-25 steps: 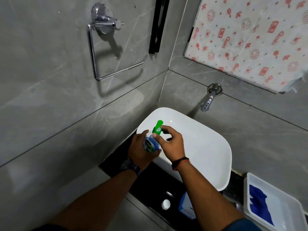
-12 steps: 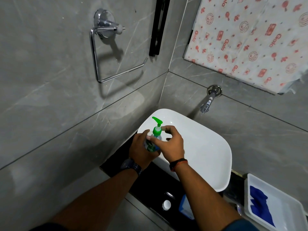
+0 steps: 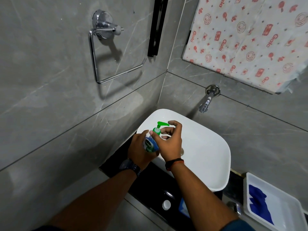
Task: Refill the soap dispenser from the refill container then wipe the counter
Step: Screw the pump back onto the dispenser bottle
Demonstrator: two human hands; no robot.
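Note:
Over the left edge of the white basin (image 3: 208,160), my left hand (image 3: 139,151) grips the body of a clear soap dispenser (image 3: 150,144) with a blue and green label. Its green pump head (image 3: 160,126) points right. My right hand (image 3: 170,140) pinches the green collar of the pump between thumb and fingers. A blue refill container (image 3: 183,208) lies on the black counter (image 3: 150,185) under my right forearm, mostly hidden. A blue cloth (image 3: 258,204) lies in a white tray (image 3: 286,212) at the lower right.
A small white cap (image 3: 166,204) sits on the counter near the front edge. A chrome tap (image 3: 206,102) juts from the back wall above the basin. A chrome towel ring (image 3: 106,52) hangs on the left wall. Grey tiled walls close in on the left and back.
The pump head has turned from pointing away to pointing right, with my right fingers shifting around its collar. The left hand keeps the bottle in place.

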